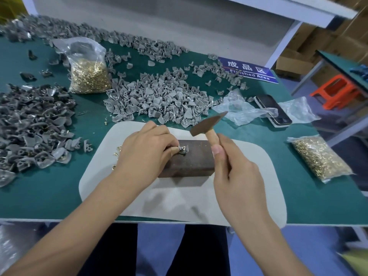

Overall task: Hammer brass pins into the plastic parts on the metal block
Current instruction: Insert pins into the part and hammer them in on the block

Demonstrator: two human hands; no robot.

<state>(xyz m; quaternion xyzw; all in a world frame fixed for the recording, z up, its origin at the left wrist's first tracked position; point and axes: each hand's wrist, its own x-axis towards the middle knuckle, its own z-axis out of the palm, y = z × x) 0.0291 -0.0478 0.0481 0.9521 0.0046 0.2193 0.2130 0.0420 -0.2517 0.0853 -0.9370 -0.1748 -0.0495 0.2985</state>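
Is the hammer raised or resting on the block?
Raised: the hammer head sits above the metal block, gripped by the right hand.

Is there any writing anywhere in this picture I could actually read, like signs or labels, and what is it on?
"成品区": large white characters on the blue sign lying flat at the far right of the green table.
"Finished Area": smaller white line beneath them on the same sign; the middle of "Finished" is partly hidden by grey plastic parts.
Nothing readable shows on the bags of brass pins, the phone, the hammer or the cardboard boxes.
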